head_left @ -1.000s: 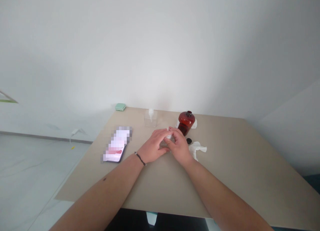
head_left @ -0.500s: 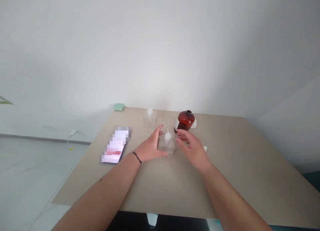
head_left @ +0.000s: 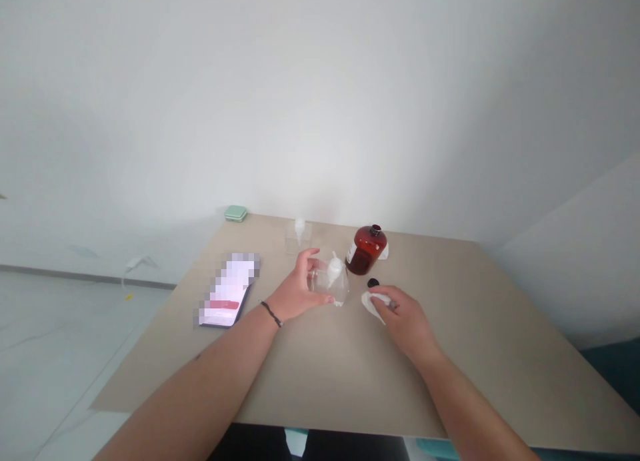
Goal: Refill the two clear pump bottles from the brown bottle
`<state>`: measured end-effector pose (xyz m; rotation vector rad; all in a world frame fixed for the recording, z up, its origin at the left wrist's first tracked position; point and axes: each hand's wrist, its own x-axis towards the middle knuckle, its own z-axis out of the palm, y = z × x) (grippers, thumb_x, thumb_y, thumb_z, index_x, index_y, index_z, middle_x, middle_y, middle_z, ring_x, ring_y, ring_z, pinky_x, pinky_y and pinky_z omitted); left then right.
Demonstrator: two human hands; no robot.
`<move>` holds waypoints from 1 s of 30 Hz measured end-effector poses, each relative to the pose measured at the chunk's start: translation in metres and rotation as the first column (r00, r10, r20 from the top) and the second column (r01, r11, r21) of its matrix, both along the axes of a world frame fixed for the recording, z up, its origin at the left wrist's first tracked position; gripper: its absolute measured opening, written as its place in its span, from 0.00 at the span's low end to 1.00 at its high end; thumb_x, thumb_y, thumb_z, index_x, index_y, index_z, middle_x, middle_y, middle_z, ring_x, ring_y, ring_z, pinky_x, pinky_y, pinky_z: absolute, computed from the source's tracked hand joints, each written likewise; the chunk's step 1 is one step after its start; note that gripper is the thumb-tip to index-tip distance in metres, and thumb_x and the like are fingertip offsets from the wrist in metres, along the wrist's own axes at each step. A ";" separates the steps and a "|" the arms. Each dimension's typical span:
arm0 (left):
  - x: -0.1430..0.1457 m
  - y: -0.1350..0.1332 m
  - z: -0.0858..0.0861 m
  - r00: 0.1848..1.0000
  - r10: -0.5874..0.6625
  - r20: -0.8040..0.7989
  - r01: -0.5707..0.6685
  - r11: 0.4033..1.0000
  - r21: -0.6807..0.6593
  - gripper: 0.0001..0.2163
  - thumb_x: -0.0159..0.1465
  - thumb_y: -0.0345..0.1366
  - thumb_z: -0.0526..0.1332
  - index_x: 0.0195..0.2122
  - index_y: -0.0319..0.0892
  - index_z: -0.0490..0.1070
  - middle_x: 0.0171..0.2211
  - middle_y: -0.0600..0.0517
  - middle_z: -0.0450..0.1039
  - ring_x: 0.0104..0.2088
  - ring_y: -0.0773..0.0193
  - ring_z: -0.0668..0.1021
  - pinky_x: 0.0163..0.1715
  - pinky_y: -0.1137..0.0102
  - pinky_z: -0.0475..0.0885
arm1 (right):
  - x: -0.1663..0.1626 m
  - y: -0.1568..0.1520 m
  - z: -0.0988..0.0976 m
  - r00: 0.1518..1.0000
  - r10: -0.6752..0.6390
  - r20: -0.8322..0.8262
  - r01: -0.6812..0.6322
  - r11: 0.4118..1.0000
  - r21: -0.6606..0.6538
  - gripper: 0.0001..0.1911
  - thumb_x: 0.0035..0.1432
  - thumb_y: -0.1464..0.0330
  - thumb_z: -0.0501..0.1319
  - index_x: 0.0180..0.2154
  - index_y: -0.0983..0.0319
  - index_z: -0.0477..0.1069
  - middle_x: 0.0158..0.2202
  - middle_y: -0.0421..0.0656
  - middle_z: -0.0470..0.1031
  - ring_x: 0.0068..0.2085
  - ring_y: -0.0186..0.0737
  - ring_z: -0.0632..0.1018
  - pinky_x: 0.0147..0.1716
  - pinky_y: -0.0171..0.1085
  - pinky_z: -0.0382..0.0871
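Note:
My left hand is wrapped round a clear, square-sided pump bottle with a white pump top. The bottle tilts slightly, above or on the table. To its right, my right hand pinches a thin white tissue-like piece low over the table; its exact kind is unclear. A small black cap lies just beyond those fingers. Behind it stands an amber bottle, uncapped, with a white label and dark contents low inside.
A second clear pump bottle stands near the wall. On the left lies a phone with a lit screen, and a mint-green case sits at the table's back left corner. Something white shows behind the amber bottle.
My right hand has moved away from the pump bottle, slightly down and right, and closed on the white piece. The pump bottle has tipped in my left hand. The black cap has come into view.

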<state>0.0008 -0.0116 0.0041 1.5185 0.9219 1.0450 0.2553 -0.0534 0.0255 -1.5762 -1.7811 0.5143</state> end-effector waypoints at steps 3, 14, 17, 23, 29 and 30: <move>0.000 0.001 0.000 0.984 -0.070 0.167 0.083 0.994 -0.072 0.48 0.49 0.39 0.76 0.64 0.53 0.46 0.55 0.45 0.66 0.50 0.55 0.77 0.46 0.60 0.75 | -0.022 0.012 0.020 0.942 -0.042 -0.334 0.037 0.999 -0.021 0.16 0.58 0.56 0.62 0.43 0.58 0.76 0.31 0.42 0.79 0.26 0.40 0.74 0.26 0.38 0.66; 0.002 0.001 -0.001 0.926 -0.021 0.376 0.057 0.995 -0.087 0.32 0.45 0.43 0.78 0.47 0.44 0.64 0.44 0.51 0.74 0.45 0.59 0.78 0.46 0.64 0.72 | -0.075 0.018 -0.001 0.905 0.135 -0.403 -0.071 0.983 0.169 0.16 0.67 0.56 0.54 0.46 0.57 0.74 0.42 0.44 0.81 0.41 0.45 0.79 0.44 0.44 0.73; 0.007 0.000 -0.001 0.902 -0.045 0.428 0.088 0.993 -0.082 0.33 0.46 0.47 0.77 0.49 0.44 0.66 0.47 0.49 0.75 0.47 0.57 0.78 0.47 0.62 0.72 | -0.069 0.018 -0.001 0.865 0.175 -0.470 -0.104 0.979 0.174 0.18 0.67 0.54 0.54 0.46 0.56 0.76 0.46 0.45 0.81 0.46 0.47 0.80 0.48 0.46 0.73; 0.011 -0.004 0.004 0.857 -0.047 0.513 0.148 0.976 -0.159 0.36 0.49 0.52 0.74 0.56 0.43 0.68 0.51 0.44 0.76 0.48 0.52 0.78 0.47 0.61 0.71 | -0.069 0.017 0.001 0.783 0.229 -0.579 -0.156 0.972 0.174 0.20 0.65 0.51 0.56 0.49 0.54 0.77 0.52 0.45 0.80 0.52 0.49 0.79 0.56 0.49 0.71; 0.011 -0.008 0.011 0.811 -0.130 0.571 0.269 0.949 -0.166 0.34 0.50 0.48 0.76 0.56 0.40 0.72 0.50 0.42 0.77 0.47 0.52 0.78 0.46 0.64 0.70 | -0.073 0.014 0.002 0.670 0.239 -0.703 -0.219 0.968 0.121 0.20 0.64 0.51 0.59 0.51 0.52 0.78 0.58 0.44 0.77 0.60 0.51 0.75 0.62 0.52 0.64; 0.011 -0.009 0.009 0.804 -0.148 0.576 0.294 0.941 -0.169 0.34 0.50 0.48 0.76 0.56 0.39 0.73 0.49 0.42 0.77 0.46 0.53 0.78 0.46 0.65 0.70 | -0.072 0.013 0.001 0.643 0.241 -0.727 -0.238 0.965 0.109 0.19 0.63 0.52 0.60 0.50 0.52 0.79 0.59 0.43 0.76 0.60 0.52 0.74 0.62 0.52 0.63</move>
